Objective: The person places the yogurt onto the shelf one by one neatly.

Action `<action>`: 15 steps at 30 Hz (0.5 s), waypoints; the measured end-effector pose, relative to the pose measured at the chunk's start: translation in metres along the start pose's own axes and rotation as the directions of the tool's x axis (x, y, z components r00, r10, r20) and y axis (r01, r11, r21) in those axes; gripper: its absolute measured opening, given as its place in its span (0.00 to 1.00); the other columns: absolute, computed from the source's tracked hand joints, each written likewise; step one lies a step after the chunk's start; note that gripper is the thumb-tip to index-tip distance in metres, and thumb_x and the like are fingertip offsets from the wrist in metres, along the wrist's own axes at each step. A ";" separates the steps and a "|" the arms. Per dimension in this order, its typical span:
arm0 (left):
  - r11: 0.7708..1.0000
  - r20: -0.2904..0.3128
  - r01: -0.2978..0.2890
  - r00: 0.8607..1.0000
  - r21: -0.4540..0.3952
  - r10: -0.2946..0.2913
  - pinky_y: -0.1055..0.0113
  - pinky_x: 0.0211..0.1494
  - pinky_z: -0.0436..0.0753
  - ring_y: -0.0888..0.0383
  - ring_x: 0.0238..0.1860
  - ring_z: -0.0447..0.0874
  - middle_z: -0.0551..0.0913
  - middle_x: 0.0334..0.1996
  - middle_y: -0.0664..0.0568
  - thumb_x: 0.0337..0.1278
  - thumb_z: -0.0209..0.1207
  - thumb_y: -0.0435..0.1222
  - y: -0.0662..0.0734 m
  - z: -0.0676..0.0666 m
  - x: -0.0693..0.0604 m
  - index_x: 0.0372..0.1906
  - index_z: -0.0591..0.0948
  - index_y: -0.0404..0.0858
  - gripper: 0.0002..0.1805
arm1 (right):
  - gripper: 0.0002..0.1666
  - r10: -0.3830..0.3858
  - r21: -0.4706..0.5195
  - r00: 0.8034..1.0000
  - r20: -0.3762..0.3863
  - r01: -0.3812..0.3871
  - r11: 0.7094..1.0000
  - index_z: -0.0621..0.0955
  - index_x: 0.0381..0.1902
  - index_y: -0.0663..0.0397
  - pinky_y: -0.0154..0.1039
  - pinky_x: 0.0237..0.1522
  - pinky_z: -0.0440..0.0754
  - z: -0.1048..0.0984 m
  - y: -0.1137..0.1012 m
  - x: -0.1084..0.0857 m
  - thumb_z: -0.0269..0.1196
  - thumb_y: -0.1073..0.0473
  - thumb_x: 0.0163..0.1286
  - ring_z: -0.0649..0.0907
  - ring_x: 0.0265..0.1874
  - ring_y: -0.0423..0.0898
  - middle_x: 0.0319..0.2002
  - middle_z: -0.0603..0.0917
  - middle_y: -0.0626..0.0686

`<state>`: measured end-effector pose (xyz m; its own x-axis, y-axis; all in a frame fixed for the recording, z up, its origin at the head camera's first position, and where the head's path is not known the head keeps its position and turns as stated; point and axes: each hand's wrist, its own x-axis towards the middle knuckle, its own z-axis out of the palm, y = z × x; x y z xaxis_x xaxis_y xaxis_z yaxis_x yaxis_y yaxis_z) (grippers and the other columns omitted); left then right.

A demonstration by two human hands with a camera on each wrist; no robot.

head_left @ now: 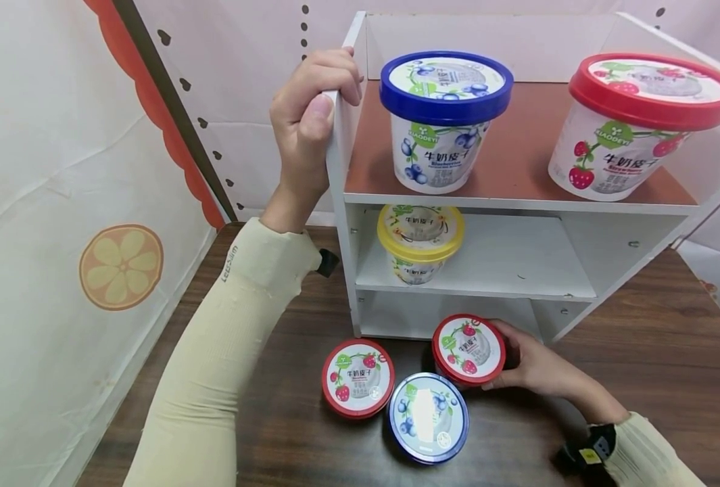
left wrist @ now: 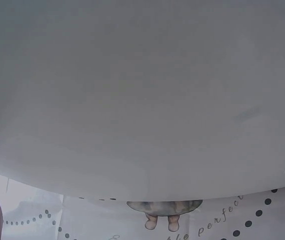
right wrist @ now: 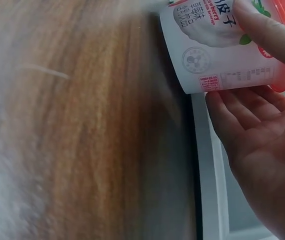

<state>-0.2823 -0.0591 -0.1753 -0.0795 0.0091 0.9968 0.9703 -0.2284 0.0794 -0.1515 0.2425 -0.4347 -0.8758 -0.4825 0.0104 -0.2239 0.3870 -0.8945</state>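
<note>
Sleeve [head_left: 195, 365] reads "LetsSlim", left hand [head_left: 305, 118] gripping the white shelf unit [head_left: 512, 250] by its side panel; then red-lidded cup [head_left: 357, 379] on counter [head_left: 286, 412], yellow-lidded cup [head_left: 422, 233] on middle shelf, blue-lidded cup [head_left: 429, 419] on counter, XIAODEYI "Blueberries" tub [head_left: 439, 152] up top. Strawberry cup [head_left: 469, 348], marked 牛奶皮子 and 草莓味, is at the unit's bottom front, gripped by right hand [head_left: 539, 368]; XIAODEYI strawberry tub [head_left: 615, 145] upper right.

shelf unit [head_left: 518, 203] on worktop [head_left: 280, 419], blueberry tub [head_left: 445, 128] left of strawberry tub [head_left: 633, 132] on top, inner tub [head_left: 420, 245] below, before the unit left tub [head_left: 357, 379], right tub [head_left: 468, 350], nearer tub [head_left: 428, 419] between
</note>
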 end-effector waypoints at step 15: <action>1.000 -0.005 0.006 1.000 0.005 -0.006 0.51 0.61 0.69 0.55 0.37 0.72 0.74 0.26 0.43 0.48 0.41 0.38 -0.002 0.000 0.000 0.25 0.70 0.24 0.18 | 0.50 -0.019 -0.008 0.996 -0.083 0.018 1.000 0.65 0.68 0.61 0.36 0.52 0.77 -0.006 -0.007 -0.011 0.77 0.60 0.51 0.78 0.54 0.45 0.57 0.76 0.58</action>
<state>-0.2845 -0.0586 -0.1760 -0.0869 0.0054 0.9962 0.9709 -0.2235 0.0859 -0.1427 0.2500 -0.4253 -0.9038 -0.4230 0.0642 -0.2433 0.3847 -0.8904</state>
